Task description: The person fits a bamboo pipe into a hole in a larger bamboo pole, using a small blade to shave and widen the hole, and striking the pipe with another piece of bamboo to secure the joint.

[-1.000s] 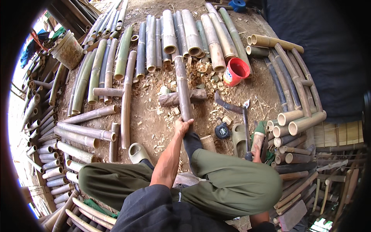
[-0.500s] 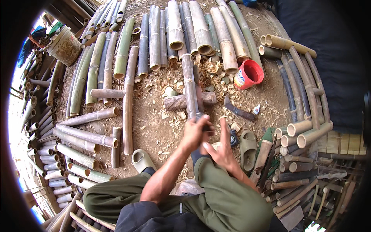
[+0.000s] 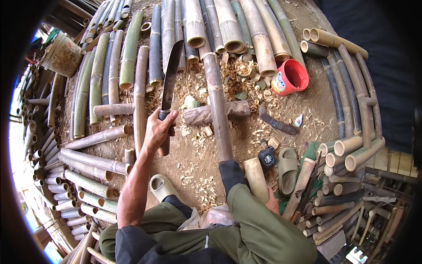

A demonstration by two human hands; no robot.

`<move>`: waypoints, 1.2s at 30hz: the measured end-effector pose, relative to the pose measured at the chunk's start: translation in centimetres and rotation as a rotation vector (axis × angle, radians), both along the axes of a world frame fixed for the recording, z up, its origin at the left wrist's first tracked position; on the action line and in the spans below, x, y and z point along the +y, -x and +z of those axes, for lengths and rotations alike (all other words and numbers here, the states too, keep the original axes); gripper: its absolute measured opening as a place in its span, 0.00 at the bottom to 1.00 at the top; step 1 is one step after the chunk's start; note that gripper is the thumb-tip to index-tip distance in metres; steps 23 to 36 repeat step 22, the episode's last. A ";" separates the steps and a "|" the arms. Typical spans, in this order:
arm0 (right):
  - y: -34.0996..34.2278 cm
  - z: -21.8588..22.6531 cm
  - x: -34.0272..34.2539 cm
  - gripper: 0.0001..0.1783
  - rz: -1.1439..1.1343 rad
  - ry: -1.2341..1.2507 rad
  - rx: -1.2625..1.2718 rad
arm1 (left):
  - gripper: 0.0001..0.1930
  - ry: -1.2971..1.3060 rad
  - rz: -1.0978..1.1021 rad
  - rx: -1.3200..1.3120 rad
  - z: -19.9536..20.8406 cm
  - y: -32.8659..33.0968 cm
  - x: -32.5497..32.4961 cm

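My left hand [image 3: 159, 131] is wrapped round the dark handle of a long machete [image 3: 170, 79], its broad blade pointing up and away. To its right, a bamboo pole [image 3: 216, 103] lies lengthwise over a rough log [image 3: 197, 115], its near end against my dark-covered leg. My right hand [image 3: 273, 203] is partly hidden behind my raised knee. It grips the lower end of a short, pale, thick piece [image 3: 256, 178], seemingly bamboo or wood, held tilted beside that leg. Next to the piece is a black tape measure [image 3: 267, 158].
Bamboo lengths [image 3: 129, 53] lie in rows ahead and in stacks [image 3: 338, 189] at both sides. A red bucket [image 3: 290, 78], a curved knife [image 3: 279, 122] and wood chips [image 3: 237, 70] are on the dirt. Slippers [image 3: 288, 169] sit near my feet; a dirty white bucket [image 3: 63, 55] stands far left.
My left hand has moved left from the pole, with the machete now raised. My right hand has dropped from beside it to the pale piece by my knee. The view has shifted slightly.
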State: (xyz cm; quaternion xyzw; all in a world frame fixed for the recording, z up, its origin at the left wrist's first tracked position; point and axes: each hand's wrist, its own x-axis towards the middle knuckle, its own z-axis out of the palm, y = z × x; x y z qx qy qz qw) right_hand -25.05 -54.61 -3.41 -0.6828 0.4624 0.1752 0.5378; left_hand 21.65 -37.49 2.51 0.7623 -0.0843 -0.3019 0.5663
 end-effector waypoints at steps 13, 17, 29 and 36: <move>-12.3 12.8 -11.6 0.50 -0.153 -0.053 -0.406 | 0.42 -0.882 -0.792 -0.478 -3.2 -4.5 -0.1; -16.1 16.5 -13.0 0.47 -0.206 -0.102 -0.519 | 0.40 -0.930 -0.830 -0.434 -3.7 -4.3 0.2; -19.0 17.2 -13.4 0.47 -0.182 -0.130 -0.599 | 0.39 -0.959 -0.866 -0.436 -4.0 -4.3 0.1; -19.0 17.2 -13.4 0.47 -0.182 -0.130 -0.599 | 0.39 -0.959 -0.866 -0.436 -4.0 -4.3 0.1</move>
